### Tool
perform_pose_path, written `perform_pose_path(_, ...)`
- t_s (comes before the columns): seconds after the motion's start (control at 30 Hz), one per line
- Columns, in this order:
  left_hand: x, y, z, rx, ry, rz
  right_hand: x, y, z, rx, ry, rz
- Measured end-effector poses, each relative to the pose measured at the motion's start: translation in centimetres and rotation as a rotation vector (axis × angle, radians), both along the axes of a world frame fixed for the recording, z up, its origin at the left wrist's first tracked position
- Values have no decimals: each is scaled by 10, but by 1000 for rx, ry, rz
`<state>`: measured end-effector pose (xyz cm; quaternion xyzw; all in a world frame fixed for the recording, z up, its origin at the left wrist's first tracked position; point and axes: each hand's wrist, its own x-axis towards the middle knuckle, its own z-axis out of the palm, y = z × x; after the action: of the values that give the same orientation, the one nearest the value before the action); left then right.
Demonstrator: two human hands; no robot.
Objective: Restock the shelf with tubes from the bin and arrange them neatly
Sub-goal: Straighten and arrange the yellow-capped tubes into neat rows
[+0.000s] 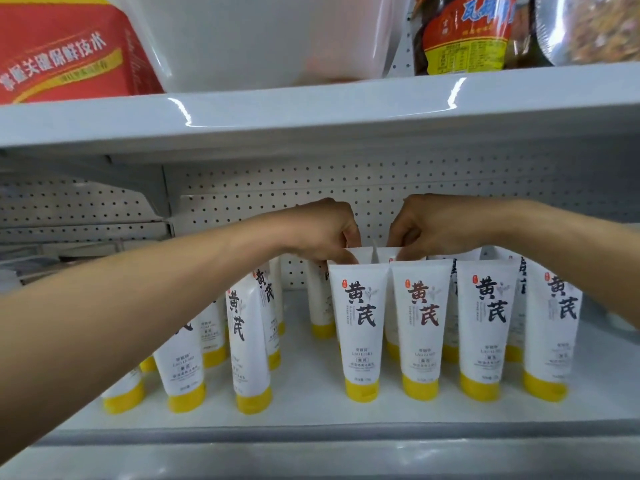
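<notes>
— What stands on the shelf (311, 403)?
— Smooth white plastic tubes (362, 327), upright on yellow caps, flat crimped ends up.
— And the hands?
— Left hand (322, 233) and right hand (426, 226) each pinch a back-row tube's crimp.

View: one head-worn wide-angle camera; no second view to share with.
Position: in front of the white shelf (311, 403), close in.
Facing: forward and slightly down, toward the pegboard back panel (381, 181).
Nearness: both forearms stretch in from the lower corners; the upper shelf (311, 112) crosses the top.
Distortion: edges bow, perhaps from the lens; upper goods look blurred.
</notes>
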<state>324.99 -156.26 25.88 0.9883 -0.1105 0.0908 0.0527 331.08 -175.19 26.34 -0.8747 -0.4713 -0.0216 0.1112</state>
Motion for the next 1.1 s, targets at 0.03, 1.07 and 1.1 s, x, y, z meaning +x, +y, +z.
perform_pose_path(0.03, 0, 0, 0, 2, 0, 1, 0, 0, 0, 2, 4, 2)
perform_pose_path(1.07, 5, 29, 21, 72, 50, 281, 29, 4, 13, -12, -85, -75)
perform_pose_path(1.1, 9, 28, 18, 103, 72, 293, 31, 7, 12, -47, -92, -76)
